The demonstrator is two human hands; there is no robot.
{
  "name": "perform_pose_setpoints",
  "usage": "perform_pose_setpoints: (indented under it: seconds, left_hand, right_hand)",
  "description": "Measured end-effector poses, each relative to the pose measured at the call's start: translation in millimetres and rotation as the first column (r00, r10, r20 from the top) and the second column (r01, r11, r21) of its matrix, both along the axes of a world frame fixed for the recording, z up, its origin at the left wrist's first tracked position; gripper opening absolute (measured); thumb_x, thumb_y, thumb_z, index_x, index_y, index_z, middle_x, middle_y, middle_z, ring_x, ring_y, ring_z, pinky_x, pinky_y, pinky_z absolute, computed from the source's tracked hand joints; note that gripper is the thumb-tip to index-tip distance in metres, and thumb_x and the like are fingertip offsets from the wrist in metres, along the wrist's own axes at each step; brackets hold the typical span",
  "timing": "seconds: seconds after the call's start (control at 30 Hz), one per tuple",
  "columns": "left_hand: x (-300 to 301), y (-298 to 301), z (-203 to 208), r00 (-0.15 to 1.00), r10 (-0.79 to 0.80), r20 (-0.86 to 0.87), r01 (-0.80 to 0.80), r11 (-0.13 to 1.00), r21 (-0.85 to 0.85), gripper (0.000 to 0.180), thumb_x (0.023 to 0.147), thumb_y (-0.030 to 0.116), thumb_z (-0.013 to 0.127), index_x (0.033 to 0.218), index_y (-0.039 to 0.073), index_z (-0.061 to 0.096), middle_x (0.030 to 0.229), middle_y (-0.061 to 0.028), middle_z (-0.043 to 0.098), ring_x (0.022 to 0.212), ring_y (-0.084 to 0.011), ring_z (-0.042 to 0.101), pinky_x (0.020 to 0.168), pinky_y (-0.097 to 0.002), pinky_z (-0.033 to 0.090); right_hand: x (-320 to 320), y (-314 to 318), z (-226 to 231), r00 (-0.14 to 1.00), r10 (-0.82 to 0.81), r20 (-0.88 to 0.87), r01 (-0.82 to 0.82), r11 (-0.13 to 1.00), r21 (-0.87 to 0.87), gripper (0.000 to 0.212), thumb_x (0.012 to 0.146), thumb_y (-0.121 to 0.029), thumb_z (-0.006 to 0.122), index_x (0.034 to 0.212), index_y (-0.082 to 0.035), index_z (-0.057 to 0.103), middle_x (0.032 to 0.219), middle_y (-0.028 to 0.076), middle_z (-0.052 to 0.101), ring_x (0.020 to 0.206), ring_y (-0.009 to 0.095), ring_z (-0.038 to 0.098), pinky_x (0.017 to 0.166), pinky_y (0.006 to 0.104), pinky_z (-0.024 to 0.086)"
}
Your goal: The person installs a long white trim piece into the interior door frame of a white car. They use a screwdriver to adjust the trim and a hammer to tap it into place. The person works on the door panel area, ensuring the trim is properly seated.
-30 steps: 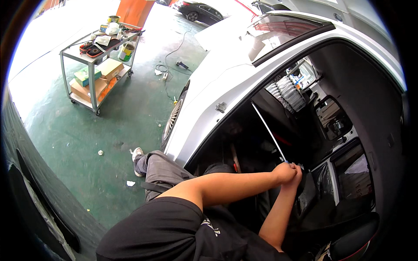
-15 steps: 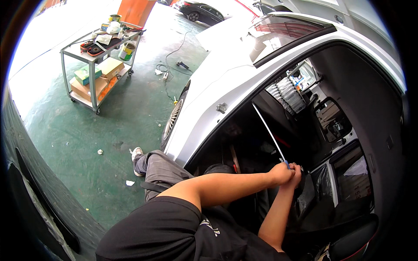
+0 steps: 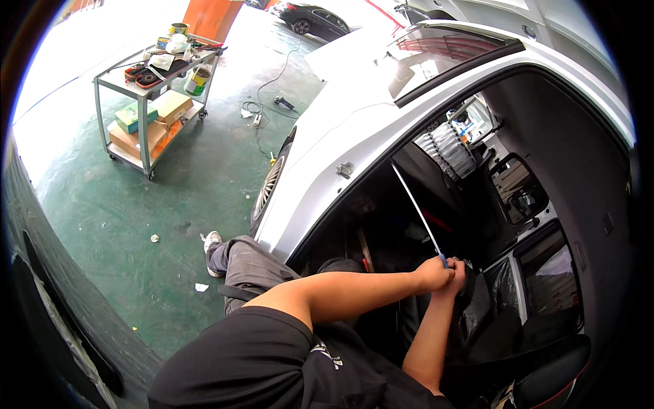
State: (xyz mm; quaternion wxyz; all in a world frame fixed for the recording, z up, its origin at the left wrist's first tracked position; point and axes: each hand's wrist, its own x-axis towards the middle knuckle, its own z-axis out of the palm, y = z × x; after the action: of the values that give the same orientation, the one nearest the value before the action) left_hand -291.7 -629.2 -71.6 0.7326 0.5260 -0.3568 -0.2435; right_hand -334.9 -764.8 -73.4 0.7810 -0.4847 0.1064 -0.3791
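Observation:
Inside the open doorway of a white car, my two closed hands meet around the blue handle end of a long, thin metal rod. My left hand wraps the handle. Pressed against it, my right hand is closed at the handle's lower end; its fingers are partly hidden. The bare shaft slants up and left into the dark cabin, its tip near the door frame's inner edge. Whether the tip touches anything cannot be seen. Left of my hands, a brown stick-like thing with a red part stands in the shadow.
The car's rear wheel is left of the doorway. A two-shelf metal cart holds tools, cans and boxes. A corded power tool and its cable lie on the green floor. A dark seat is at lower right.
Both hands and the rod have shifted slightly left, with the grip unchanged. The whole view has also moved a little.

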Motion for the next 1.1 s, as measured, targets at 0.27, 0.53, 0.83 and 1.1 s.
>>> perform_pose_setpoints:
  seconds: [0.27,0.53,0.83,1.1]
  left_hand:
    - [10.5,-11.3,16.1,0.990,-0.087,-0.108,0.096,0.992,0.081,0.035,0.082,0.026,0.052,0.093,-0.005,0.063,0.089,-0.0211,0.064,0.085,-0.0313,0.063,0.072,-0.0382,0.050]
    - [10.8,-4.6,3.0,0.993,-0.087,-0.082,0.088,0.996,0.011,0.029,0.081,0.022,0.056,0.092,-0.004,0.063,0.082,-0.0138,0.065,0.076,-0.0214,0.063,0.067,-0.0327,0.049]
    - [6.1,-14.3,19.3,0.999,-0.051,0.002,0.051,0.995,0.087,0.038,0.088,0.028,0.043,0.092,-0.001,0.066,0.096,-0.0251,0.064,0.093,-0.0398,0.062,0.082,-0.0441,0.049]
    - [1.2,-2.2,22.3,0.995,-0.070,0.073,0.055,0.979,0.195,0.033,0.085,0.025,0.048,0.095,-0.002,0.066,0.101,-0.0227,0.064,0.095,-0.0364,0.063,0.082,-0.0408,0.050]
  right_hand:
    - [4.9,39.4,28.9,0.994,-0.022,-0.108,0.029,0.998,0.059,0.017,0.081,-0.010,0.047,0.064,-0.011,0.045,0.063,-0.002,0.049,0.060,0.014,0.050,0.063,0.0277,0.043]
    - [12.0,24.0,13.0,0.991,-0.124,-0.048,0.124,0.992,0.009,0.018,0.081,-0.010,0.047,0.064,-0.013,0.043,0.062,-0.003,0.045,0.058,0.012,0.047,0.061,0.0262,0.042]
    - [5.7,3.2,14.7,0.994,0.102,-0.042,-0.098,0.992,0.083,0.018,0.082,-0.010,0.046,0.064,-0.012,0.044,0.062,-0.002,0.047,0.058,0.013,0.048,0.060,0.0271,0.042]
    - [3.4,-1.5,8.9,0.996,-0.072,-0.043,0.074,0.996,0.041,0.016,0.084,-0.014,0.046,0.068,-0.009,0.048,0.065,-0.001,0.048,0.062,0.014,0.051,0.064,0.0280,0.044]
